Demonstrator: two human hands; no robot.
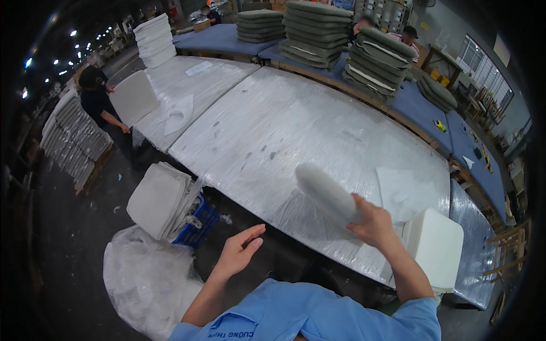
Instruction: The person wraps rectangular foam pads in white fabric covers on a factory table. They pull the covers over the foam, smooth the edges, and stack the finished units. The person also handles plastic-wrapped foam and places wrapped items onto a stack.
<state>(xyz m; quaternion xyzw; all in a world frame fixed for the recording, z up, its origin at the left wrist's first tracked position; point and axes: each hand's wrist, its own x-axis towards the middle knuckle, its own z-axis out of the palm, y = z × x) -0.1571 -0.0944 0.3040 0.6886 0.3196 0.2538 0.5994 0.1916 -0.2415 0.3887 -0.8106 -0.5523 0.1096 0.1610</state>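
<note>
My right hand (372,223) grips one end of a pale grey seat cushion (325,192), which is tilted up on its edge over the plastic-covered table (267,142). Its thumb and fingers are closed on the cushion's near right end. My left hand (240,250) is empty, fingers stretched and thumb apart, in the air just off the table's near edge. By my right forearm, white cushions (438,244) are piled at the table's near right corner. A thin white sheet (398,193) lies flat on the table beyond my right hand.
At my left, a stack of white cushions (159,199) rests on a blue crate (199,223), with a clear plastic bag (145,273) in front. Across the table, grey cushion stacks (318,31) stand on blue-topped tables (222,37). A co-worker (102,108) at far left handles a white cushion (135,98).
</note>
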